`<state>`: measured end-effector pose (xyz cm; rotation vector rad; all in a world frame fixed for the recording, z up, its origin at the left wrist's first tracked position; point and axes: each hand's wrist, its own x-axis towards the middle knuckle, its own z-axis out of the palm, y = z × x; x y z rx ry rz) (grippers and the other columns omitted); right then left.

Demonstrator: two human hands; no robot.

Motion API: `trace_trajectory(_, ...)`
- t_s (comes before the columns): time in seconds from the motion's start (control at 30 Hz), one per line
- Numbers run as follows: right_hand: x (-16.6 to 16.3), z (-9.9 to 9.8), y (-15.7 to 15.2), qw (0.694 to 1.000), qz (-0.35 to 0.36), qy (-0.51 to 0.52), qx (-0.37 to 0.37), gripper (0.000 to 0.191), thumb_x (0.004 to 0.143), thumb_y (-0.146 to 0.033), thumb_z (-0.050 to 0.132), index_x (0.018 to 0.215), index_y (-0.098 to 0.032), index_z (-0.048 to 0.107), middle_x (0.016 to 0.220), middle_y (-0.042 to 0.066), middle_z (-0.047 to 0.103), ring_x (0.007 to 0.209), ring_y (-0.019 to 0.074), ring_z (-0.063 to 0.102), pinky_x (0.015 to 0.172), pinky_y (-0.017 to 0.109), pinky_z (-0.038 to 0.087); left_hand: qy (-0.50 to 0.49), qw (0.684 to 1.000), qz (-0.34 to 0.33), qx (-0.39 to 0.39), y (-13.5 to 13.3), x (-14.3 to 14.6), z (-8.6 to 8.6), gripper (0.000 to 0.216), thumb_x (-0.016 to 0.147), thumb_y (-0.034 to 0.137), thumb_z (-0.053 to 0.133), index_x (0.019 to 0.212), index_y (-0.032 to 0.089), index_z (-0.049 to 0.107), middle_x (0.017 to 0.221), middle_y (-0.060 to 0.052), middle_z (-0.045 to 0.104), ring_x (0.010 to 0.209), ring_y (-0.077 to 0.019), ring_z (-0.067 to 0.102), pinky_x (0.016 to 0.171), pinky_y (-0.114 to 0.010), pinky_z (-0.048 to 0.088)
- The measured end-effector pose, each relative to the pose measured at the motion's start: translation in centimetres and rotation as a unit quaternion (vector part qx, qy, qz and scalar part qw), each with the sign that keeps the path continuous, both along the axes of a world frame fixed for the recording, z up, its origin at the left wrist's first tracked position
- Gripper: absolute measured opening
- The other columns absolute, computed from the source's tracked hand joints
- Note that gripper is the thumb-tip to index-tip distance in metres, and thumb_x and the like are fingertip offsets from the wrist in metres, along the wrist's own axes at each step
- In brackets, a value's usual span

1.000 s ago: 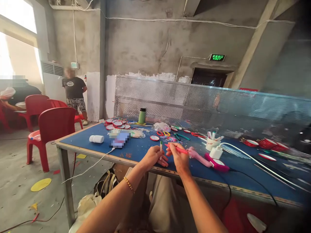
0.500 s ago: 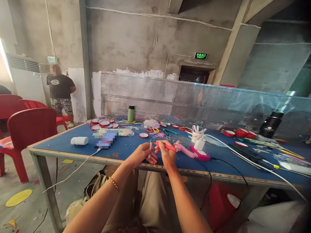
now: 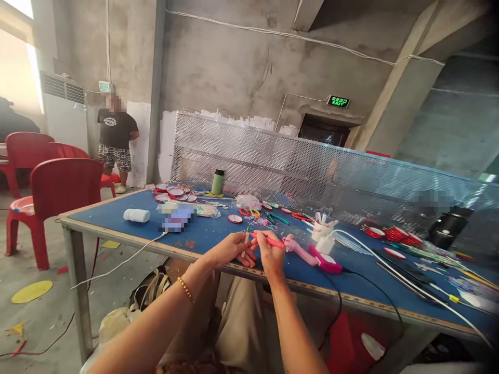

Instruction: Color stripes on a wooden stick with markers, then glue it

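Note:
Over the table's front edge, my left hand (image 3: 233,250) pinches a slim pale stick (image 3: 245,246) with a green tip, held upright. A pinkish-red marker-like pen (image 3: 275,241) is gripped in my right hand (image 3: 270,258), its front end pointing left at the stick near the green tip. Whether pen and stick touch, I cannot tell. Right of my hands lies a pink and magenta device (image 3: 329,263) with a black cable. A cup of pens (image 3: 322,230) stands behind it.
On the blue table (image 3: 210,228) lie a white bottle (image 3: 136,215), a phone-like item, red-rimmed discs (image 3: 235,218), pliers (image 3: 278,218) and scissors. A green flask (image 3: 218,182) stands at the back, before a perforated metal screen (image 3: 241,150). A white cable crosses the right side. A person (image 3: 116,132) stands far left.
The camera view has turned left and tilted slightly, so the scene sits further right. My hands keep the same hold on stick and pen.

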<state>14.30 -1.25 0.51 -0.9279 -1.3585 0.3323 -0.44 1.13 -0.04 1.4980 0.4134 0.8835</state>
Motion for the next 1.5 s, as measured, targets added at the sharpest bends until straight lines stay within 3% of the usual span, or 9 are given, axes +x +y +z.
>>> trace_trajectory(0.77,-0.06,-0.16,0.30,1.000,0.010,-0.017,-0.004,0.030,0.087,-0.050,0.063,0.085,-0.021,0.070,0.075,0.004,0.076,0.055,0.0174,0.069,0.055,0.029,0.056,0.002,1.000,0.008,0.028,0.09,0.10,-0.63,0.049,0.082,0.064,0.066,0.089,0.018,0.051,0.069,-0.004,0.072,0.066,-0.0191,0.075,0.060,-0.026,0.059)
trace_trajectory(1.5,-0.02,-0.19,0.32,1.000,0.004,-0.029,0.001,0.026,0.089,-0.045,0.063,0.087,-0.020,0.071,0.071,0.002,0.074,0.051,0.0151,0.066,0.053,0.026,0.053,-0.002,1.000,0.004,0.025,0.28,0.18,-0.69,0.053,0.080,0.067,0.067,0.085,0.018,0.048,0.069,-0.005,0.072,0.066,-0.0196,0.075,0.060,-0.027,0.060)
